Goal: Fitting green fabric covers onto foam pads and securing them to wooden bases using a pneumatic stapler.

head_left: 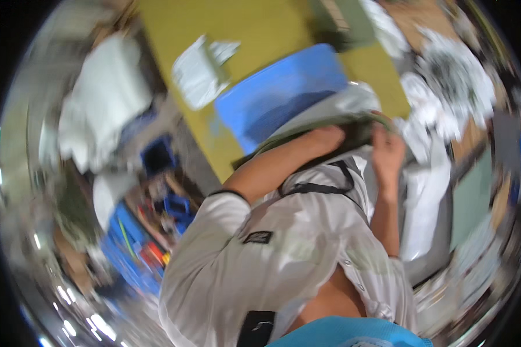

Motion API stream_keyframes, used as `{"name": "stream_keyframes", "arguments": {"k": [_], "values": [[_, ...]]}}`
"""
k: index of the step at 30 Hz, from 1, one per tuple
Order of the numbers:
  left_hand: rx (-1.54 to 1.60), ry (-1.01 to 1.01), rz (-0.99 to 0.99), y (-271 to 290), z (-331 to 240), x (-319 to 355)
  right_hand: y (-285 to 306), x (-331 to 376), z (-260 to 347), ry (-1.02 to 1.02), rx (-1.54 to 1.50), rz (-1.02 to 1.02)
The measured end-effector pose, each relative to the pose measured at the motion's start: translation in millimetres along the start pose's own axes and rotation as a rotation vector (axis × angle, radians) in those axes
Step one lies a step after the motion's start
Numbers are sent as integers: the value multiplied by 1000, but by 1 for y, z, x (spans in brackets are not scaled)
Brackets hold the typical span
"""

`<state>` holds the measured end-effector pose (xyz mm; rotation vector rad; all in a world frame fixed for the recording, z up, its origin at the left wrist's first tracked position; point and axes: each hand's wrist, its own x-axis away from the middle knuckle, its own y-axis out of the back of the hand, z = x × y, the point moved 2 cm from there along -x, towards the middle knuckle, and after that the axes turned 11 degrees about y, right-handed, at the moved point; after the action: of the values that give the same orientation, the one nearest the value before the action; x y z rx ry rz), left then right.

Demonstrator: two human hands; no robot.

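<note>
Close in front of my body, a dark olive-green, cloth-like piece (360, 134) stretches between my two hands. My right hand (388, 146) closes on its right end, fingers bent over the edge. My left hand (329, 139) reaches across from the left to the piece's middle; its fingers are hidden and blurred. Pale, film-like material (338, 106) lies just beyond the green piece, against a blue flat block or bin (289, 78). The blue thing rests on a yellow-olive table (243, 23). Motion blur hides fine details.
A white plastic packet (198, 75) lies on the table's left part. Left of the table stands a blue crate (130, 248) with mixed items, near a big white bundle (113, 87). Crumpled white plastic (454, 81) and a green board (472, 199) are on the right.
</note>
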<state>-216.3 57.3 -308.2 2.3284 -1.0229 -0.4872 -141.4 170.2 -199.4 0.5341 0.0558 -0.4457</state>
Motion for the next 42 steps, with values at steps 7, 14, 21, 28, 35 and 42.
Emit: {"name": "stream_keyframes", "arguments": {"k": [7,14,21,28,35,42], "values": [[132,159,-153,-41,-2,15,-10,-23,-51,-426,-705,-45],[-477,-25,-173,-24,-12,10,-25,-52,-92,-228,-488,-176],[-225,172,-51,5,-15,-4,-26,-81,-135,-395,-334,19],[-392,111,-241,27,-12,-4,-40,-98,-177,-525,-414,242],[-409,131,-339,27,-10,-9,-44,-83,-255,-731,-501,283],[191,-32,-490,74,-3,26,-46,-105,-290,-840,-556,517]]}}
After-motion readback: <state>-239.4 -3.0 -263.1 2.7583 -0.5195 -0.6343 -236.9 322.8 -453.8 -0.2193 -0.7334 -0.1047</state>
